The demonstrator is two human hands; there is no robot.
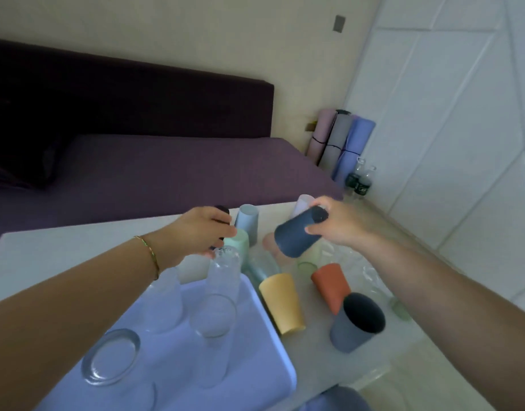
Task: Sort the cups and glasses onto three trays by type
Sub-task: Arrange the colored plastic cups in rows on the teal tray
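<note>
My right hand [341, 222] grips a dark blue plastic cup [296, 232], tilted in the air above the table's far middle. My left hand [199, 229] holds a dark cup [222, 210], mostly hidden by my fingers, beside a mint green cup [240, 240] and a light blue cup [247, 219]. A lavender tray [255, 366] at the near left carries several upside-down clear glasses [222, 272]. On the table stand a yellow cup [283, 304], an orange cup [330, 284] and a grey-blue cup [356, 323].
The white table [62, 247] runs to an edge at the right, with tiled floor beyond. Clear glasses [370, 274] lie under my right forearm. A purple sofa [166, 173] sits behind the table. Rolled mats [341, 140] and bottles [359, 179] stand by the wall.
</note>
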